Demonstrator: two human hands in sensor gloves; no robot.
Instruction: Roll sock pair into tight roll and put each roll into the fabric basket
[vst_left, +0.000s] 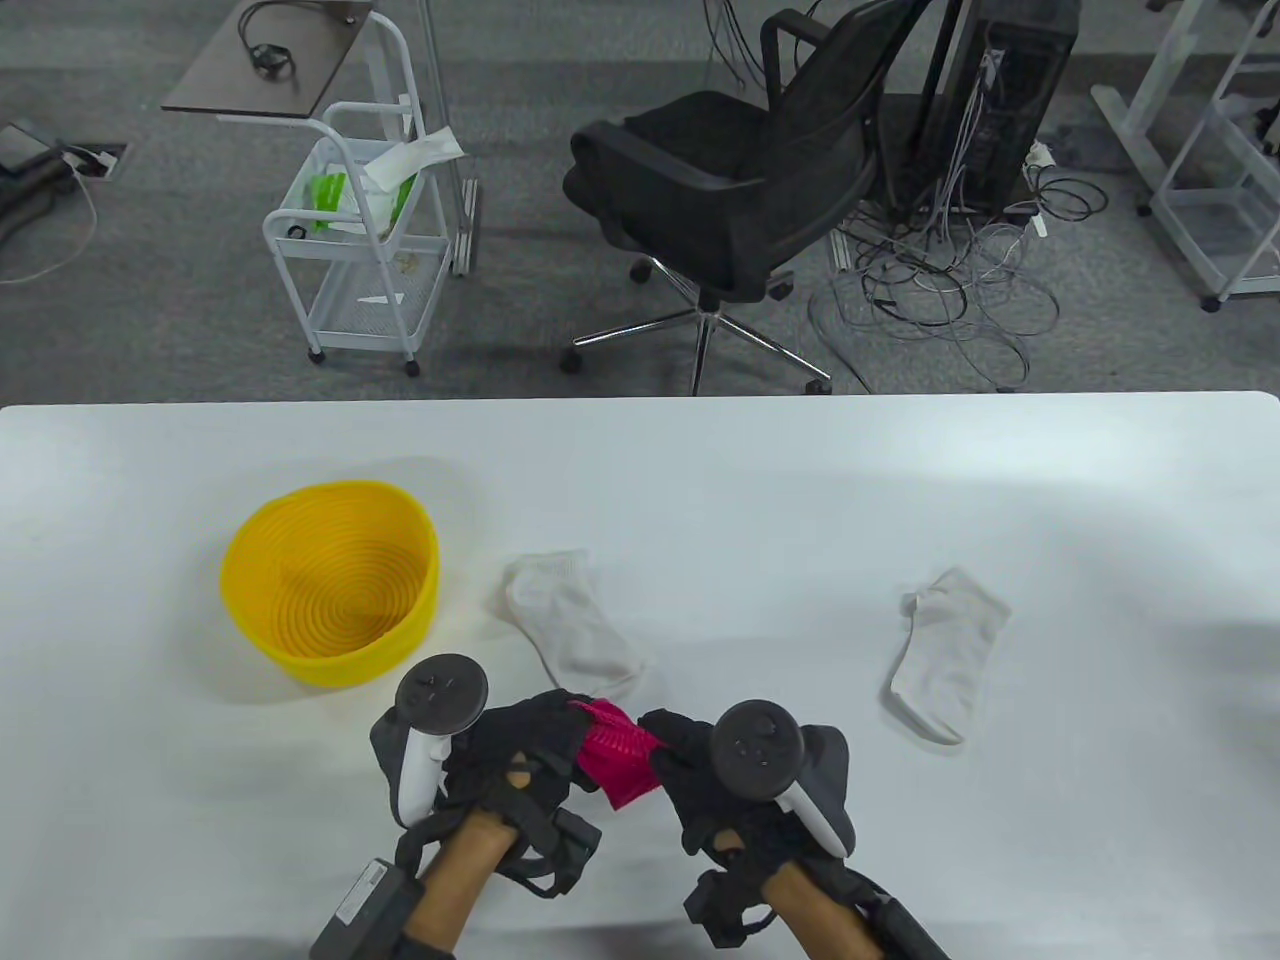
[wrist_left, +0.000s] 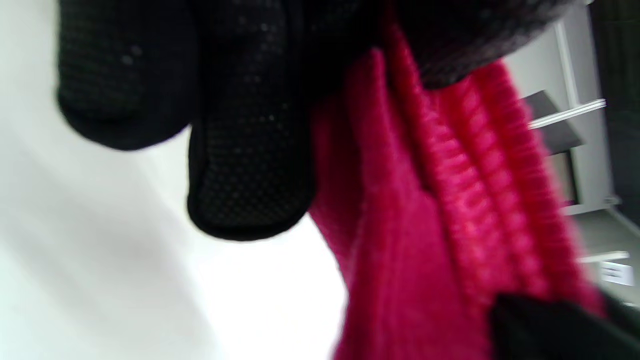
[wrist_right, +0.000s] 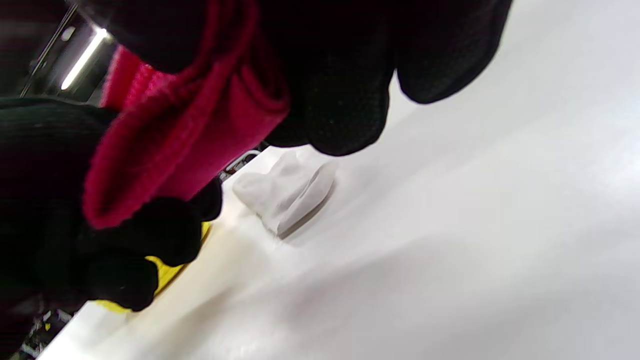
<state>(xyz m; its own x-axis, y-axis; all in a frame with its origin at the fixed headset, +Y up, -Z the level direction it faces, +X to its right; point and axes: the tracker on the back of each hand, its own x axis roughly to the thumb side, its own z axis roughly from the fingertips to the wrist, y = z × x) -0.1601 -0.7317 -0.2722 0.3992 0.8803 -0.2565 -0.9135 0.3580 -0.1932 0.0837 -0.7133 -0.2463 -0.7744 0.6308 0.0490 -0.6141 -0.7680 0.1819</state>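
Observation:
A bright pink sock bundle is held just above the table's near edge between both gloved hands. My left hand grips its left side and my right hand grips its right side. The left wrist view shows the pink ribbed sock under my black fingers. In the right wrist view the pink sock is folded around my right fingers. The yellow woven basket stands empty to the left. One white sock lies beside the basket, another white sock lies at right.
The white table spreads wide beyond the socks. An office chair, a white wire cart and tangled cables stand on the floor behind the table's far edge.

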